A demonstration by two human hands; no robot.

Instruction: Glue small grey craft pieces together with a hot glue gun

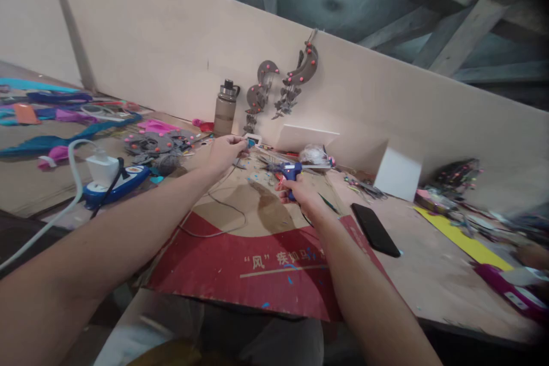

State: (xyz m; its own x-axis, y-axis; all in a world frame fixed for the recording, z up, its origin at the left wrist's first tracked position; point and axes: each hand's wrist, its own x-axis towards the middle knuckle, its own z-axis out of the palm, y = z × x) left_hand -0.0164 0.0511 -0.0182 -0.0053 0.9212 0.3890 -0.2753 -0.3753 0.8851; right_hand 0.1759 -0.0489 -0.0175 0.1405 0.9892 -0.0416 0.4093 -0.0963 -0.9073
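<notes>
Left grip (226, 154): we pinch a small blue piece (251, 142), held above the cardboard sheet (193, 269).
Right grip (295, 190): we have it closed around a blue glue gun (292, 168), over the same sheet, a white stick (316, 167) jutting from its back.
Phone (375, 230): we see it lying on the worktop (433, 257), right of the sheet.
Bottle (225, 110): it stands upright beyond our left grip.

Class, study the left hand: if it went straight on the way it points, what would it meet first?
Probably the small white object just beyond the blue piece that the left hand pinches, though depth is unclear from this one view.
</notes>
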